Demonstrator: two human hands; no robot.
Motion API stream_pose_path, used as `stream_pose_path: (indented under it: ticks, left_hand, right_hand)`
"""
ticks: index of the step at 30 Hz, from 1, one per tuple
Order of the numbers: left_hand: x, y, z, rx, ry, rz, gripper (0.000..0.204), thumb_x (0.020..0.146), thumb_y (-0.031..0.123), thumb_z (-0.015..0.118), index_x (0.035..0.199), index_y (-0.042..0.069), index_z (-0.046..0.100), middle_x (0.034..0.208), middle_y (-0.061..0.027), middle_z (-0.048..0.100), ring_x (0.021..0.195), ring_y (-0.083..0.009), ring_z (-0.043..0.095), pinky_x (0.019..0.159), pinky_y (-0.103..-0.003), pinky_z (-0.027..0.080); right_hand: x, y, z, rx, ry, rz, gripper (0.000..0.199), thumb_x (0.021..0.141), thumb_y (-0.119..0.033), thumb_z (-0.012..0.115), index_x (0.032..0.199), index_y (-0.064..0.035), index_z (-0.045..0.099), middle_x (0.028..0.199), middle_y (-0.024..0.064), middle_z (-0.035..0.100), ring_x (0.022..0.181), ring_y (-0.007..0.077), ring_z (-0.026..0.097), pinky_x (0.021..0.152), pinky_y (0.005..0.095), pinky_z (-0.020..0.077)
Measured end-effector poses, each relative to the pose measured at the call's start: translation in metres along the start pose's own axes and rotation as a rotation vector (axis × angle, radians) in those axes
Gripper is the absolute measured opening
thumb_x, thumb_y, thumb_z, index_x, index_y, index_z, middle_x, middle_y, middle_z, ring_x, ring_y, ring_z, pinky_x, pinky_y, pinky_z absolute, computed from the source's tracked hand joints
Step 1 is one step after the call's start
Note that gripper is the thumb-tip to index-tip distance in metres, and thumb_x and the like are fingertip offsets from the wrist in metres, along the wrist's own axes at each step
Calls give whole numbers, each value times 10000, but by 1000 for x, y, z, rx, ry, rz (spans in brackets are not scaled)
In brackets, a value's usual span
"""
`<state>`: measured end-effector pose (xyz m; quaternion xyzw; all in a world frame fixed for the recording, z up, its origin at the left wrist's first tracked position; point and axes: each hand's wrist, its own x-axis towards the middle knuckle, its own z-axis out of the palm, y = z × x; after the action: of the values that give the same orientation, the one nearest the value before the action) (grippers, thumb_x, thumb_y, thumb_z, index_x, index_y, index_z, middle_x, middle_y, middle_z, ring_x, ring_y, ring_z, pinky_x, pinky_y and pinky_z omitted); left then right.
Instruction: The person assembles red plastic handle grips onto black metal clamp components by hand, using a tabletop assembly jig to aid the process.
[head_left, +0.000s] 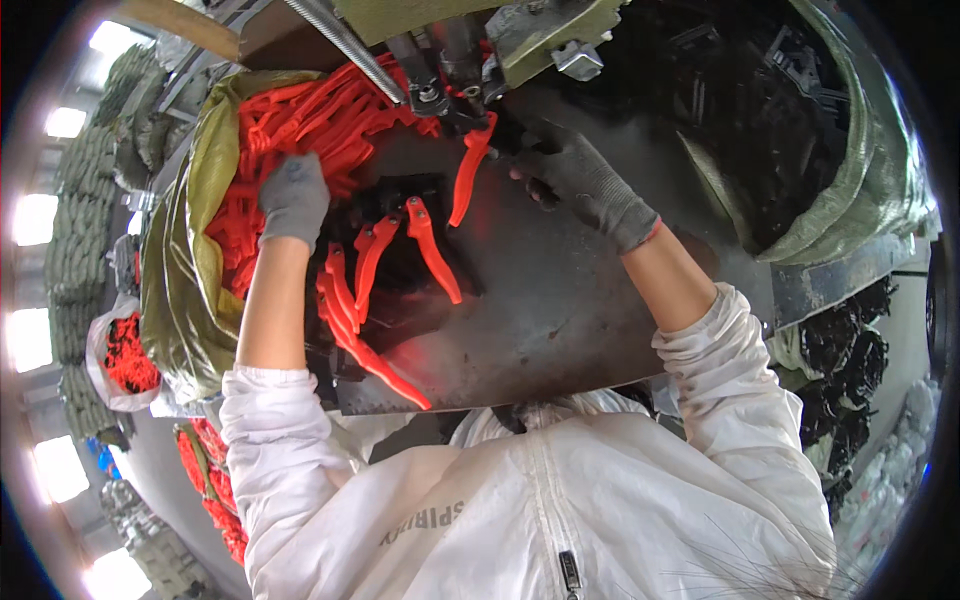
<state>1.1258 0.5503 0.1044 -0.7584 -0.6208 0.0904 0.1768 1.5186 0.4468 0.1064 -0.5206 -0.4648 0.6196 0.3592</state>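
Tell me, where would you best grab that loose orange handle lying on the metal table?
Probably by its narrow lower end, coming from above. The orange handle lies flat on the metal table, slanting, its tail free toward bare table, while its wider top end crowds neighbouring handles.

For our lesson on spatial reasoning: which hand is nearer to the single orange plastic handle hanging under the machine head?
Right. The right hand sits just beside the orange plastic handle; the left hand is farther off, at the sack of handles.
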Motion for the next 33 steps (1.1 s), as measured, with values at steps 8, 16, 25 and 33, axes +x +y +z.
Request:
stream_pose_path:
  ticks: [8, 16, 25, 33]
  left_hand:
    - [-17, 28, -39, -170, -20, -95, 291, 916, 225, 604, 1165, 93, 677, 1081, -195, 739, 1048, -404, 705, 896, -518, 568]
    - [-45, 62, -121, -1650, -324, -325, 402, 1005, 169, 566, 1399, 93, 532, 1104, -131, 705, 813, -166, 696, 688, -298, 563]
    - [-56, 138, -155, -1598, -639, 79, 426, 1022, 308, 589, 1318, 4, 625, 975, -44, 658, 847, -118, 588, 799, -255, 496]
    - [-56, 169, -66, -1845, -518, -94, 336, 1059, 228, 567, 1235, -55, 607, 1134, -115, 686, 1034, -181, 683, 945, -337, 571]
  right_hand:
    - [-17, -18, -4, -71, 50, -107, 523, 954, -86, 611, 1464, -61, 500, 900, 91, 678, 650, 126, 603, 593, 296, 520]
    - [-13, -1, -13, 85, -49, 82, 354, 982, -136, 618, 1320, -40, 572, 847, 24, 641, 597, 54, 558, 519, 240, 460]
    - [-16, 2, 1, 163, 14, 0, 277, 953, -93, 642, 1224, -68, 591, 839, 82, 633, 673, 147, 631, 586, 312, 519]
    - [94, -12, -106, -1212, 762, -519, 316, 913, -222, 592, 1160, -38, 663, 1039, 274, 647, 915, 450, 644, 868, 549, 534]
